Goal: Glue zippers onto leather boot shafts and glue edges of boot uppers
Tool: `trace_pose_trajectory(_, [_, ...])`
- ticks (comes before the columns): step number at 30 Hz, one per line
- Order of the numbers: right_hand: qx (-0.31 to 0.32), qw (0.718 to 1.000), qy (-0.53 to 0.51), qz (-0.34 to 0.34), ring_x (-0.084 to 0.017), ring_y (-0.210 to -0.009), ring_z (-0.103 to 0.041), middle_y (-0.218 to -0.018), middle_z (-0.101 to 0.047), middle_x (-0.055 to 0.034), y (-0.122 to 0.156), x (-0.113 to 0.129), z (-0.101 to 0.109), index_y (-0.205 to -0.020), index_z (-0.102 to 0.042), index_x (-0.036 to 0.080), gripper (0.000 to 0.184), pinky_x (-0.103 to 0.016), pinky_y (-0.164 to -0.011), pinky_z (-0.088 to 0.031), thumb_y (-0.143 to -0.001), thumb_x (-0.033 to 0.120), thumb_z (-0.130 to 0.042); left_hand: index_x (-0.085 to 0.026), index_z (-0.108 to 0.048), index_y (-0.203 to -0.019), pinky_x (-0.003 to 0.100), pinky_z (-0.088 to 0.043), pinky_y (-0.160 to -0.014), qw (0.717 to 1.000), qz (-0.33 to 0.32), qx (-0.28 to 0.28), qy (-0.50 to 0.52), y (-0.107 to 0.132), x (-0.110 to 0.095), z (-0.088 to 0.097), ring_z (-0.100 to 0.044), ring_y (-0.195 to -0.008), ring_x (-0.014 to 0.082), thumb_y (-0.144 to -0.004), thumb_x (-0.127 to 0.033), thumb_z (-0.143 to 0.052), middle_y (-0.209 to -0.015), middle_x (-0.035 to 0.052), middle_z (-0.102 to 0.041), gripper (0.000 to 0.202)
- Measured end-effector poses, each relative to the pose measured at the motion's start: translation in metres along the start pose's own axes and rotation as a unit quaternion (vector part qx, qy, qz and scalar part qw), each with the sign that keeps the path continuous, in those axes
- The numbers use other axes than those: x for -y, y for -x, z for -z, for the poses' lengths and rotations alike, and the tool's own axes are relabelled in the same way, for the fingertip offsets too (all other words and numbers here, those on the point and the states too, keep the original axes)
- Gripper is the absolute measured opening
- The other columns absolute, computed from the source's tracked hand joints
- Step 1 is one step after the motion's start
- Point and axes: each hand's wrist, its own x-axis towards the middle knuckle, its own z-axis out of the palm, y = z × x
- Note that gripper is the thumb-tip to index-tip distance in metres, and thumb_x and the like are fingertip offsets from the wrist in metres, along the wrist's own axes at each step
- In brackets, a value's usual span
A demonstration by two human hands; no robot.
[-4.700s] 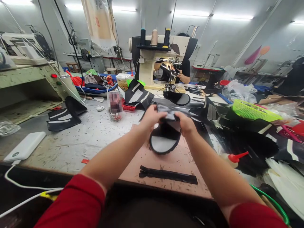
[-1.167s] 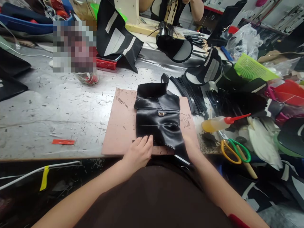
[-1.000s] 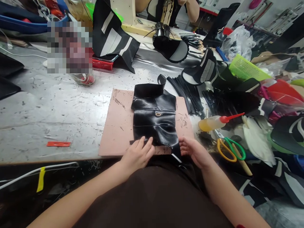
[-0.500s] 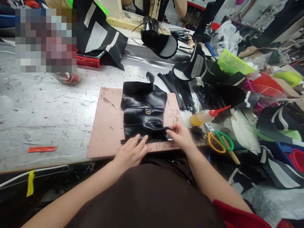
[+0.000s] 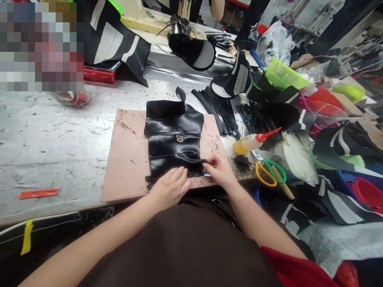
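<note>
A glossy black leather piece [image 5: 173, 135] with a small gold eyelet lies on a pink cutting mat [image 5: 125, 159] at the table's near edge. A black zipper strip [image 5: 196, 170] runs along its lower edge. My left hand [image 5: 169, 187] lies flat with fingers stretched out, pressing the leather's lower left edge and the zipper. My right hand [image 5: 220, 171] pinches the zipper and the leather's lower right corner between thumb and fingers.
A glue bottle with a red nozzle [image 5: 253, 141] and yellow-green scissors [image 5: 269, 173] lie right of the mat. Black strips [image 5: 218, 109], black-and-white shoe uppers [image 5: 233, 77] and coloured baskets crowd the right and back. A small red tag [image 5: 38, 193] lies at left.
My right hand has come up from the table's edge to the leather's lower right corner and pinched the zipper there. The left hand stays pressed on the lower left edge. The camera has shifted rightward.
</note>
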Motion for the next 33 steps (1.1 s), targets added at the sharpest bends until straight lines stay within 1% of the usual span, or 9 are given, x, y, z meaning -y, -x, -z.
trace_pose_trajectory(2, [0.004, 1.000, 0.001, 0.001, -0.013, -0.051, -0.051, -0.057, -0.053, 0.0032, 0.000, -0.001, 0.000, -0.065, -0.048, 0.020, 0.015, -0.027, -0.053, -0.041, -0.064, 0.032, -0.057, -0.015, -0.058, -0.097, 0.034, -0.045, -0.083, 1.000, -0.013, 0.019, 0.008, -0.005, -0.001, 0.000, -0.054, -0.106, 0.0249, -0.081, -0.021, -0.045, -0.117, 0.0123, -0.059, 0.021])
trace_pose_trajectory(5, [0.011, 1.000, 0.013, -0.005, -0.013, -0.051, -0.050, -0.058, -0.054, 0.0030, 0.000, 0.000, 0.000, -0.066, -0.048, 0.020, 0.014, -0.027, -0.054, -0.041, -0.065, 0.032, -0.056, -0.017, -0.055, -0.105, 0.036, -0.046, -0.074, 0.999, -0.018, 0.040, 0.015, -0.011, -0.002, -0.002, -0.055, -0.101, 0.0275, -0.080, -0.021, -0.046, -0.128, 0.0117, -0.051, 0.027])
trace_pose_trajectory(11, [0.014, 0.999, 0.050, -0.009, -0.012, -0.053, -0.050, -0.060, -0.054, 0.0033, -0.002, 0.007, 0.002, -0.065, -0.047, 0.020, 0.012, -0.027, -0.057, -0.041, -0.066, 0.029, -0.056, -0.012, -0.056, -0.101, 0.036, -0.043, -0.079, 0.997, -0.044, 0.042, 0.047, -0.025, -0.003, 0.000, -0.052, -0.105, 0.0278, -0.079, -0.023, -0.046, -0.126, 0.0157, -0.052, 0.026])
trace_pose_trajectory(15, [0.035, 0.998, 0.057, -0.009, -0.012, -0.053, -0.049, -0.056, -0.050, 0.0055, 0.000, 0.009, 0.009, -0.073, -0.050, 0.020, 0.015, -0.027, -0.056, -0.041, -0.066, 0.030, -0.058, -0.013, -0.056, -0.096, 0.035, -0.042, -0.073, 0.994, -0.036, 0.070, 0.069, -0.034, -0.002, 0.003, -0.054, -0.092, 0.0247, -0.077, -0.025, -0.050, -0.129, 0.0132, -0.049, 0.023])
trace_pose_trajectory(18, [0.070, 0.996, -0.025, -0.043, -0.010, -0.049, -0.047, -0.054, -0.048, 0.0080, 0.001, 0.009, 0.016, -0.083, -0.049, 0.020, 0.026, -0.024, -0.051, -0.040, -0.062, 0.029, -0.061, -0.012, -0.056, -0.094, 0.035, -0.040, -0.078, 0.995, -0.043, 0.049, 0.076, -0.037, -0.002, 0.002, -0.052, -0.096, 0.0253, -0.077, -0.027, -0.050, -0.124, 0.0155, -0.052, 0.024])
trace_pose_trajectory(20, [0.068, 0.994, -0.056, -0.059, -0.009, -0.048, -0.047, -0.056, -0.049, 0.0075, 0.001, 0.007, 0.019, -0.080, -0.050, 0.019, 0.025, -0.023, -0.049, -0.040, -0.059, 0.026, -0.062, -0.010, -0.056, -0.094, 0.035, -0.039, -0.081, 0.995, -0.049, 0.033, 0.082, -0.038, -0.002, -0.001, -0.050, -0.100, 0.0262, -0.077, -0.029, -0.051, -0.122, 0.0167, -0.053, 0.026])
trace_pose_trajectory(24, [0.051, 0.997, -0.009, -0.058, -0.009, -0.049, -0.047, -0.056, -0.052, 0.0046, 0.001, 0.005, 0.019, -0.066, -0.053, 0.018, 0.013, -0.023, -0.049, -0.040, -0.059, 0.023, -0.062, -0.010, -0.056, -0.100, 0.036, -0.037, -0.083, 0.993, -0.039, 0.022, 0.106, -0.037, 0.001, -0.005, -0.048, -0.103, 0.0268, -0.076, -0.036, -0.054, -0.121, 0.0147, -0.054, 0.035])
trace_pose_trajectory(29, [0.047, 0.998, 0.030, -0.027, -0.010, -0.050, -0.048, -0.057, -0.054, 0.0040, 0.002, 0.006, 0.018, -0.064, -0.052, 0.019, 0.009, -0.024, -0.052, -0.042, -0.062, 0.021, -0.061, -0.011, -0.045, -0.123, 0.036, -0.035, -0.085, 0.992, -0.034, 0.022, 0.121, -0.038, 0.005, -0.005, -0.047, -0.102, 0.0249, -0.080, -0.042, -0.051, -0.120, 0.0110, -0.055, 0.053])
trace_pose_trajectory(33, [0.037, 0.998, 0.057, -0.007, -0.011, -0.051, -0.050, -0.059, -0.056, 0.0031, 0.007, 0.006, 0.018, -0.066, -0.053, 0.020, 0.006, -0.025, -0.054, -0.044, -0.066, 0.021, -0.059, -0.013, -0.049, -0.121, 0.036, -0.036, -0.083, 0.993, -0.032, 0.022, 0.108, -0.043, 0.005, -0.004, -0.048, -0.099, 0.0238, -0.080, -0.039, -0.054, -0.116, 0.0094, -0.057, 0.048])
